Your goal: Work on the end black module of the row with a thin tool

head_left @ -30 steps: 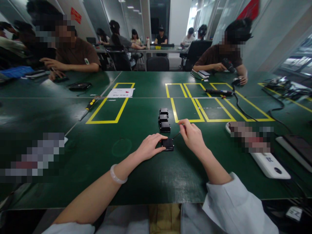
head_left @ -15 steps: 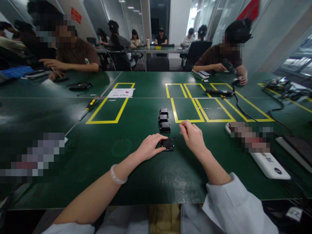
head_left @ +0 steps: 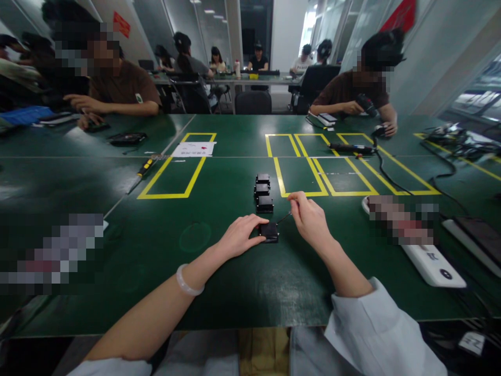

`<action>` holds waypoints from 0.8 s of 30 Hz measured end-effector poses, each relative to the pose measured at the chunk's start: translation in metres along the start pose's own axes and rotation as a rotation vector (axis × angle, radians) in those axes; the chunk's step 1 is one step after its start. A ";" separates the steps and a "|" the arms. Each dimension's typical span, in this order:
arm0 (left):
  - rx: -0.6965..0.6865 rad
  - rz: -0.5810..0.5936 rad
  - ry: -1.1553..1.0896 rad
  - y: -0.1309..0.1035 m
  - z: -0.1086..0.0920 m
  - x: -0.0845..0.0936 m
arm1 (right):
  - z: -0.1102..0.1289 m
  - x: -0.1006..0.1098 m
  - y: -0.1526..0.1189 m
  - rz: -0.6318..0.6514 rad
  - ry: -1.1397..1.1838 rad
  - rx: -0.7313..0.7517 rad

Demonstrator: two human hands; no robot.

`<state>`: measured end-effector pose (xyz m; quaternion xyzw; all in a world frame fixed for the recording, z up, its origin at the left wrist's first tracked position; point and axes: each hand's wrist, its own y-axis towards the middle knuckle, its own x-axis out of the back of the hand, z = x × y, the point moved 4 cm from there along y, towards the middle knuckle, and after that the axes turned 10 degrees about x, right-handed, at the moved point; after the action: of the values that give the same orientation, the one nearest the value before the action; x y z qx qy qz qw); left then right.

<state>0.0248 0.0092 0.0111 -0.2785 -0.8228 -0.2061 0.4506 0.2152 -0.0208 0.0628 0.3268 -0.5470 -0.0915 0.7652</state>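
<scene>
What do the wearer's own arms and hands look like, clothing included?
The left grip and right grip are bare hands, no gloves. A pale, translucent-looking bangle rings the left wrist; none on the right. Loose, pale grey-blue sleeves leave both forearms partly bare. No cables visible on either arm.

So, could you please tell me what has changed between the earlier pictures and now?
Hardly anything: at most, the right hand has shifted very slightly with the thin tool. Nothing was taken up or let go. The left hand still holds the near black block, and the three other black blocks stayed in their row.
</scene>
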 end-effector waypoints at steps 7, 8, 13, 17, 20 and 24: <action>-0.011 -0.003 0.004 0.000 0.000 -0.001 | -0.006 -0.004 -0.004 0.009 0.013 -0.047; -0.013 -0.005 0.004 0.000 0.000 -0.001 | -0.007 -0.004 -0.004 0.011 0.007 -0.052; -0.010 -0.004 0.008 0.001 0.000 -0.001 | -0.006 -0.003 -0.004 0.015 0.008 -0.050; -0.008 -0.003 0.009 0.000 0.000 -0.001 | -0.002 -0.001 -0.002 0.002 0.005 -0.018; -0.006 -0.003 0.007 0.000 0.000 0.000 | -0.001 0.000 -0.001 -0.001 0.004 -0.001; -0.003 -0.001 0.003 0.000 0.000 0.000 | -0.001 0.000 -0.001 0.009 0.021 -0.021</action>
<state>0.0247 0.0095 0.0107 -0.2784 -0.8219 -0.2081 0.4514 0.2165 -0.0210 0.0623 0.3171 -0.5394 -0.0901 0.7748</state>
